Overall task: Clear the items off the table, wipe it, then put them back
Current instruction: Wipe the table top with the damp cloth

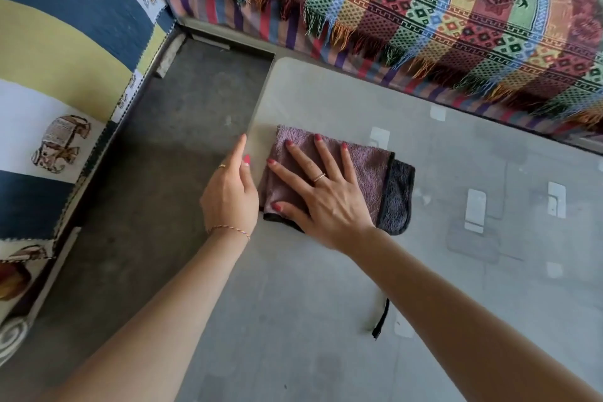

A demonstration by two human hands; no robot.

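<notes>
Two bare forearms reached up from the bottom of the frame toward its centre, over a grey glass-topped table (326, 320) through which pale brackets showed. At centre, the right hand (321, 192) lay flat on a folded mauve cloth (368, 170), its fingers (293, 157) straight and spread wide, the tips resting near the cloth's upper and left edges and the palm covering its lower edge; a darker grey flap of the same cloth stuck out to the right of the hand. Just left of it, the left hand (230, 192) stood on edge at the table's left rim, fingers straight and held together, pointing to the upper part of the frame, apart from the cloth. A patterned fringed throw (408, 10) crossed the upper right, and striped fabric with elephant prints (58, 75) filled the left side
</notes>
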